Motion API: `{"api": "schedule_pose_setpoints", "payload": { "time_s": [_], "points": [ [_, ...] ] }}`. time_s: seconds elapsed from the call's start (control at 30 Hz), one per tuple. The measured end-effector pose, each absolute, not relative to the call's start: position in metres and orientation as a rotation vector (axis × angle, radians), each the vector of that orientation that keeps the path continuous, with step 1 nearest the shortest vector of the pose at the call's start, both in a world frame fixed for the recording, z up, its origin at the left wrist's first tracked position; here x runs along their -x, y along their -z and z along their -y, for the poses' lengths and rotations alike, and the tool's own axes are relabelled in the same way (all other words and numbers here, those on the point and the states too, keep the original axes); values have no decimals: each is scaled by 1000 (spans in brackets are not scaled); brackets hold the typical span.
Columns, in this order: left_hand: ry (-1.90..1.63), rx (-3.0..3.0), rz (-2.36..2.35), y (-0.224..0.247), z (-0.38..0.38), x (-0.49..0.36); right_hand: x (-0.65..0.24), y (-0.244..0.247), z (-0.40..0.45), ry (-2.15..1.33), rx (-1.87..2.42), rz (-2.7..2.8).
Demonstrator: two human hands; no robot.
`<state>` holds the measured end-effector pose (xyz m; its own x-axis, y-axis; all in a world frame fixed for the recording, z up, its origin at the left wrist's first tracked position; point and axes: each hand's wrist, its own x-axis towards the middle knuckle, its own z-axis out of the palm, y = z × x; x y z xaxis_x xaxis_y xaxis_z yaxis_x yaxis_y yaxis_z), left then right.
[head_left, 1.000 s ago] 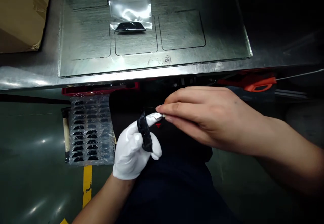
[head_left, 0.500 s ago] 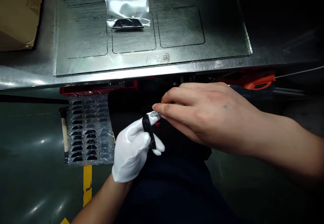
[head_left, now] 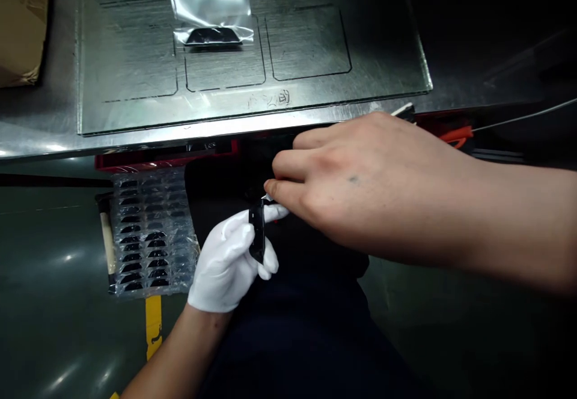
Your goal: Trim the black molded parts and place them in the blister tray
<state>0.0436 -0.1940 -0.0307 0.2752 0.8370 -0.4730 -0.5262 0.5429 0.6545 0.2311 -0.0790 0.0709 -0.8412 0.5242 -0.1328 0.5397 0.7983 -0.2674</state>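
Observation:
My left hand (head_left: 225,261), in a white glove, pinches a small black plastic part (head_left: 257,231) upright between thumb and fingers, below the table edge. My right hand (head_left: 347,176) is bare, its fingers closed round a slim tool (head_left: 267,196) whose pale metal tip shows at the part's upper end. Most of the tool lies hidden under the hand; a light and dark end above the knuckles may belong to it. Whether the tip touches the part I cannot tell.
A plastic blister tray (head_left: 153,231) with several black parts stands at the left beside a red bin (head_left: 166,160). On the metal table (head_left: 40,122), a clear bag (head_left: 211,2) holds another black part. A cardboard box (head_left: 22,26) sits far left; an orange-handled tool (head_left: 457,136) is at right.
My right hand has turned, with a light and dark end now showing above it. The black part is held more upright. The whole view has shifted slightly, so the table appears further left.

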Motion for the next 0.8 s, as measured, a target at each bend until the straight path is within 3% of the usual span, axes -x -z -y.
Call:
{"api": "schedule_pose_setpoints", "payload": {
  "time_s": [0.17, 0.37, 0.57, 0.8],
  "points": [
    [-930, -405, -918, 32, 197, -44, -220, -81, 77, 555, -893, -2946],
    [-1106, -315, -810, 29, 196, -41, -235, -71, 79, 298, -900, -2990],
    [-1190, -256, -763, 25, 191, -38, -242, -51, 93, 613, -908, -3044],
    [-1193, -274, -773, 26, 193, -40, -233, -50, 97, 594, -884, -3006]
  ]
}}
